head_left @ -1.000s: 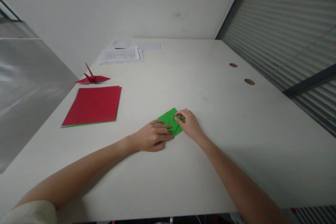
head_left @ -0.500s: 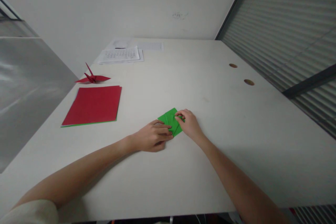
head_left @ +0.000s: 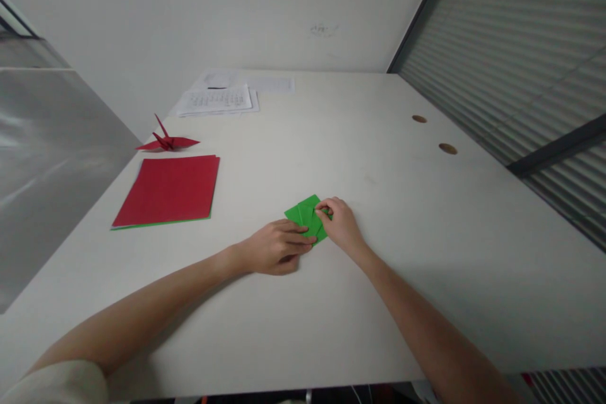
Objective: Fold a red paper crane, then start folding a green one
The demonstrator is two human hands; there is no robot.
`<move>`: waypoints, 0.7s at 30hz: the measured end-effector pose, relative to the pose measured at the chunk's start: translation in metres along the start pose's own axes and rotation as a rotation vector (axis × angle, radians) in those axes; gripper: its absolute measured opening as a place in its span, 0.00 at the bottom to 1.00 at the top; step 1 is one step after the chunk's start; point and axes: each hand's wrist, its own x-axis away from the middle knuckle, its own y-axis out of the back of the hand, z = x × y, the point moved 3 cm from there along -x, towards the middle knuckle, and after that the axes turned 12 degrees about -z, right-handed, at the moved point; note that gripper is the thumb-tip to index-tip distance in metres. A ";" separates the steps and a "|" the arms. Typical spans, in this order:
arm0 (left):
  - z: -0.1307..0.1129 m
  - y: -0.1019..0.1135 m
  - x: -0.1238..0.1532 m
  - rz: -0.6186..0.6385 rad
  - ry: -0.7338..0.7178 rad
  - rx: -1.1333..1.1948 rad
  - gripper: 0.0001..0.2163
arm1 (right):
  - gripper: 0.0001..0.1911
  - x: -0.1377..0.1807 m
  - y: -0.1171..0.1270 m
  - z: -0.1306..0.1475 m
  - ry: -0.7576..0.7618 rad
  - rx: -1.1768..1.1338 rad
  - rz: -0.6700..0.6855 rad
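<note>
A green origami paper [head_left: 308, 214], folded into a small diamond shape with crease lines and flaps, lies on the white table in front of me. My left hand [head_left: 275, 247] rests at its lower left, with outstretched fingers pressing the paper down and covering its lower left edge. From the right, my right hand [head_left: 341, 224] pinches a flap near the paper's right corner between thumb and forefinger. That corner is partly hidden behind the fingers.
On the left of the table [head_left: 303, 341] lies a stack of square paper [head_left: 168, 191], red on top with green beneath. Behind it stands a folded red paper crane [head_left: 168, 142]. Written sheets [head_left: 218, 98] lie at the back left. Two round holes [head_left: 447, 149] show at the right.
The fingers of my left hand have shifted slightly over the lower part of the green paper. My right hand keeps its pinch in nearly the same place.
</note>
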 end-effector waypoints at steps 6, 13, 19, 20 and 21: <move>0.000 0.000 -0.001 -0.010 0.004 0.003 0.16 | 0.05 0.001 0.000 0.000 0.006 0.028 -0.031; 0.000 0.001 -0.001 0.014 0.028 0.021 0.16 | 0.05 0.001 -0.001 0.002 0.015 0.056 -0.034; -0.003 0.004 -0.005 0.044 0.029 0.014 0.14 | 0.04 0.003 0.000 0.003 0.061 0.116 -0.105; -0.003 0.004 -0.005 0.049 0.026 0.012 0.14 | 0.04 0.003 0.002 0.003 0.076 0.144 -0.110; -0.003 0.004 -0.005 0.053 0.023 0.010 0.13 | 0.03 0.003 0.004 0.002 0.086 0.181 -0.115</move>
